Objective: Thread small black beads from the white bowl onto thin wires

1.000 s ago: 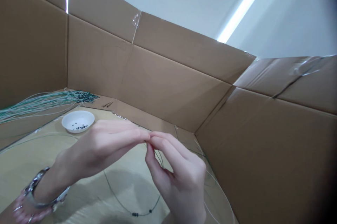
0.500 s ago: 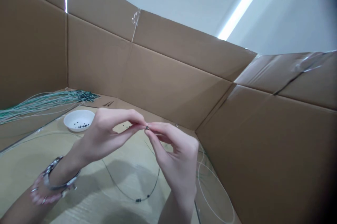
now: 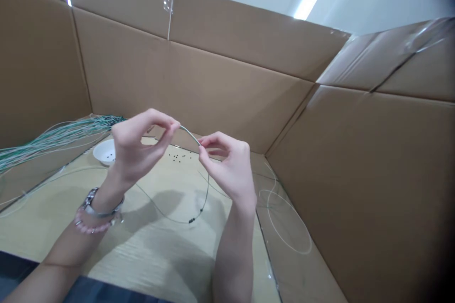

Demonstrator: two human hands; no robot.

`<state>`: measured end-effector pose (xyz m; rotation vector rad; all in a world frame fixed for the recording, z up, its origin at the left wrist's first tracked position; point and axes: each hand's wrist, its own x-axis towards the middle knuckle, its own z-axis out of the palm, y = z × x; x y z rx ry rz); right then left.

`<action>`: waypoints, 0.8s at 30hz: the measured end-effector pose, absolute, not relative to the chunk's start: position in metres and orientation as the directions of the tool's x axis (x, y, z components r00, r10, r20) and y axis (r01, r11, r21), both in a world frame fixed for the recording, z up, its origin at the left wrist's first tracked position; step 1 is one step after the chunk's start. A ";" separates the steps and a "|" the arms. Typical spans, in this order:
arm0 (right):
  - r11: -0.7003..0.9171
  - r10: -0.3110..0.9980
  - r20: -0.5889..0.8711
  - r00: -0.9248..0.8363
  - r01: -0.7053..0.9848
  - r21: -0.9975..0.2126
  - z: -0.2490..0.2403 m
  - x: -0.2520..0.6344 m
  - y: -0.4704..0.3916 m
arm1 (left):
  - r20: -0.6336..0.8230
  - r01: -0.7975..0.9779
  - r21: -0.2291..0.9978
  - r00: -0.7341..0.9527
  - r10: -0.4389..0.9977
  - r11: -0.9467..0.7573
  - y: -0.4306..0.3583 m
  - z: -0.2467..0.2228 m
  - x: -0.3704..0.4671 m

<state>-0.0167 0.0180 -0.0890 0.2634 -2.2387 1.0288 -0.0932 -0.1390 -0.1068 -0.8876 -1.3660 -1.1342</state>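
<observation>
A thin greenish cord (image 3: 191, 134) runs in a short arc between my two hands above the table. My left hand (image 3: 144, 144) pinches one end of this stretch between thumb and forefinger. At the other end, my right hand (image 3: 227, 160) has its fingertips closed on the cord. Below them the cord hangs in a loop, with several small dark beads (image 3: 192, 220) at its bottom and another dark bead (image 3: 201, 210) slightly to the right. Whether a bead is between my right fingertips is too small to tell.
A white bowl (image 3: 103, 152) with dark beads stands behind my left wrist. Loose beads (image 3: 177, 156) lie on the pale table (image 3: 142, 265). Green and white cords (image 3: 60, 139) lie at left, a pale cord coil (image 3: 310, 246) at right. Cardboard walls (image 3: 227, 89) surround everything.
My hands were touching at the fingertips and are now apart, with cord showing between them. The view has shifted, and the loose beads behind my hands show more fully.
</observation>
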 end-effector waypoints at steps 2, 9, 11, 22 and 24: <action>0.688 0.081 0.586 -0.806 -0.380 -0.618 -0.091 -0.020 0.030 | 0.974 0.948 0.172 -0.122 -0.193 0.268 -0.145 -0.107 -0.102; 0.665 0.004 0.418 -0.908 -0.310 -0.679 -0.099 -0.036 0.062 | 0.885 0.933 0.244 -0.103 -0.454 0.264 -0.172 -0.097 -0.122; 0.630 -0.016 0.382 -0.924 -0.306 -0.714 -0.100 -0.040 0.066 | 0.852 0.921 0.279 -0.107 -0.512 0.272 -0.178 -0.093 -0.128; 0.493 -0.069 0.290 -0.955 -0.285 -0.822 -0.103 -0.048 0.078 | 0.776 0.904 0.345 -0.125 -0.618 0.251 -0.194 -0.089 -0.145; 0.504 -0.083 0.284 -0.955 -0.286 -0.815 -0.103 -0.048 0.079 | 0.793 0.902 0.346 -0.135 -0.594 0.256 -0.195 -0.091 -0.146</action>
